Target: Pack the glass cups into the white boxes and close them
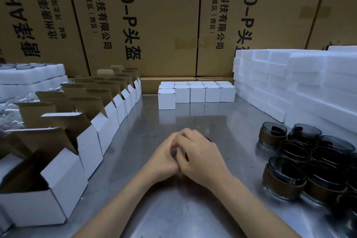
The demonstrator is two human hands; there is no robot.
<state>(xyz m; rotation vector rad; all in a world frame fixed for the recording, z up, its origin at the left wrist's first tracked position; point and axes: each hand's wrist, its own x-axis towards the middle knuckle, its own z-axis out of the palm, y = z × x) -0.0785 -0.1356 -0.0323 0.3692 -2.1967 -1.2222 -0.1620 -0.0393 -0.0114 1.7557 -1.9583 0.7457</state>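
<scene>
My left hand (164, 158) and my right hand (201, 156) meet at the middle of the metal table (173, 214), fingers curled round a dark glass cup (208, 138). The cup is almost wholly hidden; only a bit of rim shows past my right knuckles. Several glass cups with brown sleeves (301, 152) stand clustered at the right. A row of open white boxes (63, 183) with raised brown-lined flaps runs along the left, from near me toward the back. Several closed white boxes (197, 92) stand in rows at the far middle.
Stacks of white foam blocks (309, 83) fill the right rear. A white foam tray holding glasses (32, 75) lies at the far left, with crinkled plastic below it. Tall cardboard cartons (164, 25) wall off the back.
</scene>
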